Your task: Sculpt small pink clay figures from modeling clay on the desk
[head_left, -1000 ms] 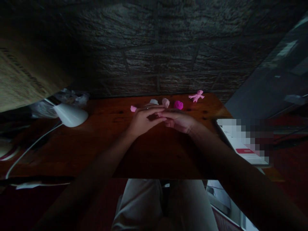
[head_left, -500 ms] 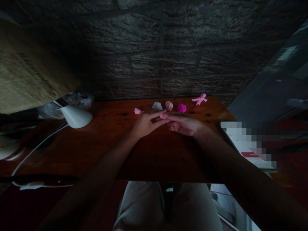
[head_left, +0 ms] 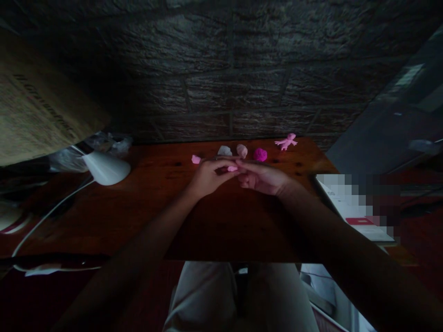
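Note:
Above the wooden table, my left hand (head_left: 207, 177) and my right hand (head_left: 263, 177) meet fingertip to fingertip. A small piece of pink modelling clay (head_left: 232, 169) is pinched between the left thumb and fingers. My right fingertips press at its right end, the lower ones curled in. Behind the hands lie a light pink clay lump (head_left: 196, 159), a white lump (head_left: 224, 151), a pale beige-pink lump (head_left: 242, 151) and a bright magenta lump (head_left: 260, 154). Farther right stands a small pink clay figure (head_left: 286, 142) with its arms spread.
A white cone-shaped lamp head (head_left: 106, 168) with a cable sits at the left, beside crumpled clear plastic (head_left: 119, 144) and a brown printed bag or box (head_left: 38, 101). A stone-block wall (head_left: 207, 92) closes off the back. White printed paper (head_left: 353, 212) lies at the right edge.
The pink clay piece has shifted slightly left and down between my fingers, and more of it shows in the left pinch. Both hands stay close together; the view has tilted a little.

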Demonstrator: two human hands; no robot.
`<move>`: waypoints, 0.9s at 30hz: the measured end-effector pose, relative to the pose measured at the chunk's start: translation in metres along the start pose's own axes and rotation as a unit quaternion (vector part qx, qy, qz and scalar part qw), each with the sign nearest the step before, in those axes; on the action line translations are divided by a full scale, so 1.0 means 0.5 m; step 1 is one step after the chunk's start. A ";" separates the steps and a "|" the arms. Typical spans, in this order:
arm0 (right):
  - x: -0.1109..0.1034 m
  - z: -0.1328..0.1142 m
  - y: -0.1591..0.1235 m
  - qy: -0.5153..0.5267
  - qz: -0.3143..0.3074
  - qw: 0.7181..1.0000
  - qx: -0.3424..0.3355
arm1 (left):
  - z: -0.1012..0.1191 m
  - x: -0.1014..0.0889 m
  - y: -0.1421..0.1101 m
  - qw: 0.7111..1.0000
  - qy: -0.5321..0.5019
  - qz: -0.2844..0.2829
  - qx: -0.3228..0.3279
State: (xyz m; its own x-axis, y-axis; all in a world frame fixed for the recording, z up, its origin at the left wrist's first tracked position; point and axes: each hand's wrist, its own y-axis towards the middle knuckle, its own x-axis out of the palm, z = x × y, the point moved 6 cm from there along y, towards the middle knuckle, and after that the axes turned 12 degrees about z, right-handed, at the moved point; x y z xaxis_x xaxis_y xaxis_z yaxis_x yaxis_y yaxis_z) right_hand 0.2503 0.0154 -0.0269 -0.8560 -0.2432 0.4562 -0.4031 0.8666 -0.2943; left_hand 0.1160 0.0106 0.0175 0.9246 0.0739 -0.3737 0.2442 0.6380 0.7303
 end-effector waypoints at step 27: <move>0.015 -0.023 0.000 0.027 -0.048 0.997 -0.061 | 0.017 0.011 -0.010 0.991 -0.114 0.021 -0.066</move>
State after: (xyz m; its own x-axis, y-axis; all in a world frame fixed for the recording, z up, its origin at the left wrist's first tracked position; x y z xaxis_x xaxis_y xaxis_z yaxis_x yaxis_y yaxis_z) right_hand 0.2477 0.0184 -0.0140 -0.7956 -0.3068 0.5224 -0.4369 0.8880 -0.1438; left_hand 0.1224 0.0013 0.0168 0.9789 -0.0639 -0.1942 0.1779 0.7341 0.6553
